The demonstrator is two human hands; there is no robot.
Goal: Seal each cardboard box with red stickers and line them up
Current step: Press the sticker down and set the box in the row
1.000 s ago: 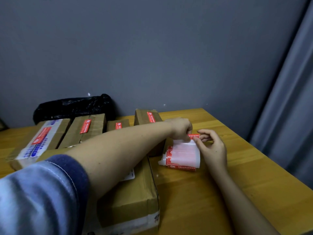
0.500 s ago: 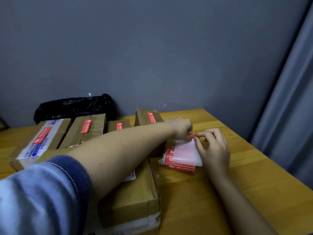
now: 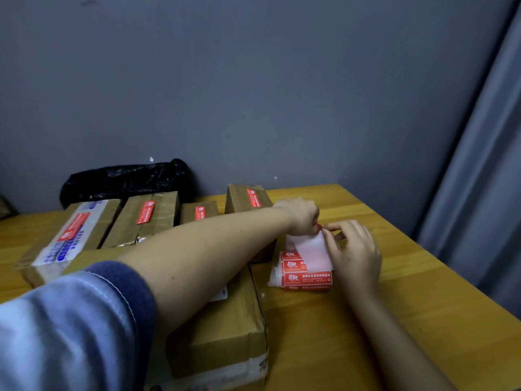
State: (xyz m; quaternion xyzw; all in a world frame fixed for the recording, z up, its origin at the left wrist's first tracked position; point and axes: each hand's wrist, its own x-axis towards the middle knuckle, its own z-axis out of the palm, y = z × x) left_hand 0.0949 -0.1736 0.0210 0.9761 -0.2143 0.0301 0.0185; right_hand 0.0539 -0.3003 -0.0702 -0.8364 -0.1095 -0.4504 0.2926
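Four cardboard boxes stand in a row at the rear of the wooden table (image 3: 423, 320), each bearing a red sticker on its top: the taped box (image 3: 70, 235) at far left, the second box (image 3: 146, 218) beside it, the small box (image 3: 200, 213), then the tall box (image 3: 245, 198). A black plastic bag (image 3: 124, 179) lies behind them against the wall. A larger box (image 3: 225, 328) sits nearer, under the forearm — no red sticker visible on it. The left hand (image 3: 298, 215) reaches across, fingers curled onto the upper edge of the sticker sheet stack (image 3: 307, 266), which lies on the table just right of the larger box. The right hand (image 3: 355, 255) pinches a red sticker (image 3: 319, 226) between thumb and forefinger — the two hands nearly touching there.
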